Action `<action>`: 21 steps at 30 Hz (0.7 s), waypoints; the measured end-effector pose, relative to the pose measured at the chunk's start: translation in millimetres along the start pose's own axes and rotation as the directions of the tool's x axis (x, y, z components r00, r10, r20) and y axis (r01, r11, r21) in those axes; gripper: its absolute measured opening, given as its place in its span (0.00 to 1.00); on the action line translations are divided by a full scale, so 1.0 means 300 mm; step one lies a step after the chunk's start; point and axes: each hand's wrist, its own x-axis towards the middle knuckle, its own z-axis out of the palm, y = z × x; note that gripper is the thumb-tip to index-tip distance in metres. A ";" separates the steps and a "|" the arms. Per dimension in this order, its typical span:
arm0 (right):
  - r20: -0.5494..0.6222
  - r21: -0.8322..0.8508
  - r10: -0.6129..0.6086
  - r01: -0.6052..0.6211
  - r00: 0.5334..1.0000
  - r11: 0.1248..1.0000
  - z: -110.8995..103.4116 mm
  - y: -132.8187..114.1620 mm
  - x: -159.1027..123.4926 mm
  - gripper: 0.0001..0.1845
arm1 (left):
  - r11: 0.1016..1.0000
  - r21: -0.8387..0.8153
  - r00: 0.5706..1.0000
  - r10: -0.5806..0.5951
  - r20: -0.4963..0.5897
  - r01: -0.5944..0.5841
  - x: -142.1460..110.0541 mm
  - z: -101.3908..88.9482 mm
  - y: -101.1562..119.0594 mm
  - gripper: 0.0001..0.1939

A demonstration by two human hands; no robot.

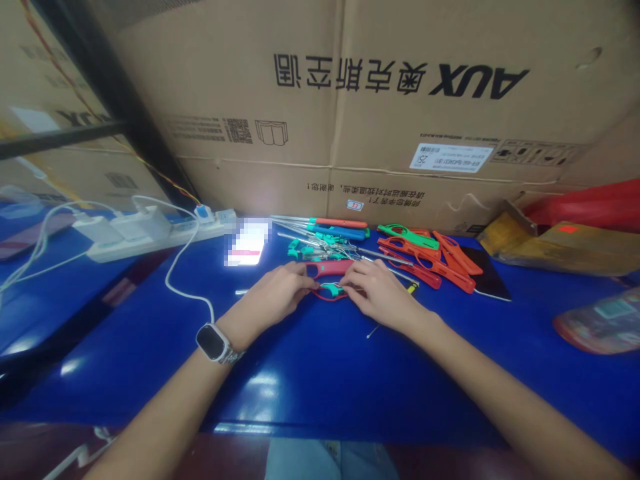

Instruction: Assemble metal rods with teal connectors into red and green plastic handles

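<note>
A red lighter casing (334,268) lies between my hands over the blue table. Just below it, a small green part (331,289) with thin white wires sits inside a curved red edge. My left hand (280,293) pinches the casing's left end, fingertips and thumb drawn together. From the right, my right hand (383,293) closes its fingers on the casing's other end, close to the green part; its exact grip point is partly hidden. Beyond my hands lie several metal lighter tubes with green triggers (325,241). Orange and red lighter casings (445,257) are piled on the right.
A lit phone (250,241) stands near a white power strip (150,235) with plugs and cables on the left. A large cardboard box (320,140) walls off the back. A dark flat device (493,277) and a clear container (607,323) lie right.
</note>
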 end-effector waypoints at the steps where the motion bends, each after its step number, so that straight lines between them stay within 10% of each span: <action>1: 0.001 -0.001 0.009 -0.009 1.000 1.000 -0.002 -0.006 0.000 0.06 | 1.000 0.006 1.000 0.002 0.000 -0.002 0.000 -0.001 0.002 0.14; 21: -0.042 0.006 0.008 -0.008 0.999 1.000 0.018 -0.021 -0.013 0.09 | 0.998 0.046 0.998 0.055 -0.040 -0.053 0.022 0.026 0.064 0.14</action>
